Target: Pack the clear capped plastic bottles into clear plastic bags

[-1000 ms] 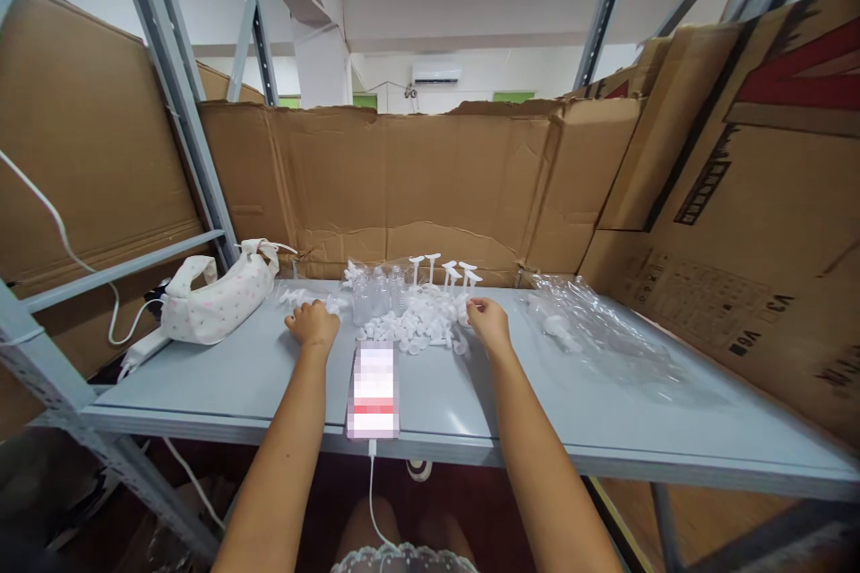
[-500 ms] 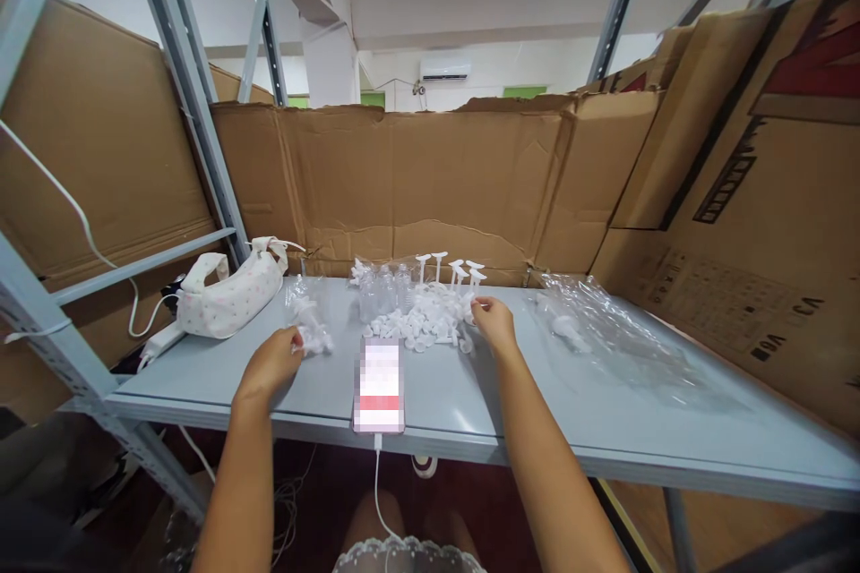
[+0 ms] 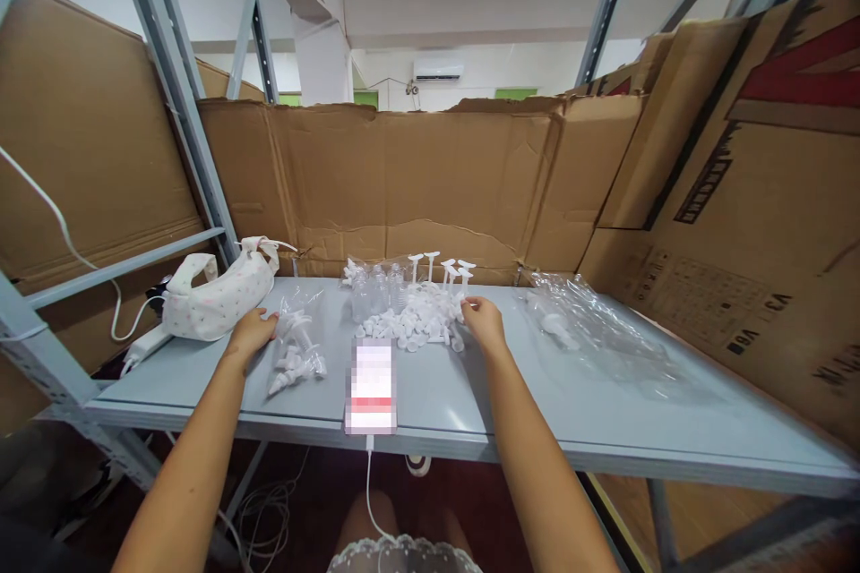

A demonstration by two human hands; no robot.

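Observation:
A clear plastic bag (image 3: 297,349) with white pump parts inside lies on the left of the grey shelf. My left hand (image 3: 253,331) is at its upper left edge, fingers bent together; whether they pinch the film is too small to tell. A pile of small white caps (image 3: 420,318) spreads across the middle. My right hand (image 3: 482,319) is at the pile's right edge, thumb and fingers pressed together on something I cannot make out. Several white pump heads (image 3: 449,271) stand upright behind the pile, beside clear bottles (image 3: 380,291).
A phone (image 3: 372,387) with a cable lies at the shelf's front edge. A white dotted bag (image 3: 219,295) sits at the left by a metal post. Clear plastic bags (image 3: 605,331) lie to the right. Cardboard (image 3: 417,179) walls the back and sides.
My left hand has moved left and slightly up, from the bag's lower part to its upper left edge. The bag's lower part now shows nearer the front. My right hand stays by the pile.

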